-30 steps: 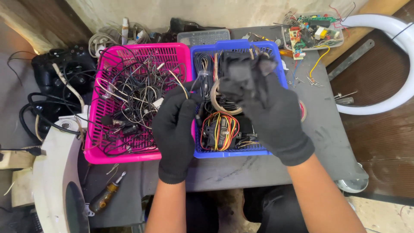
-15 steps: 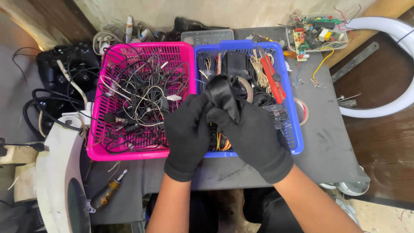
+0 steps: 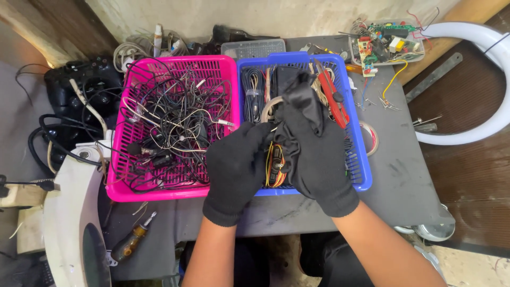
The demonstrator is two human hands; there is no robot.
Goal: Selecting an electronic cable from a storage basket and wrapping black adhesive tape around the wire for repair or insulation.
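Over the blue basket (image 3: 363,159), both gloved hands pinch a limp black cloth bundle (image 3: 303,101); left hand (image 3: 236,167) and right hand (image 3: 313,154) closed; soft, light, best gripped by its folds.

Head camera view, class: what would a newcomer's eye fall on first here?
Two bright baskets side by side on the grey table: a pink basket on the left full of tangled black wires, a blue basket on the right. Over the blue one, the black-gloved left hand and right hand grip a black bundle between them.
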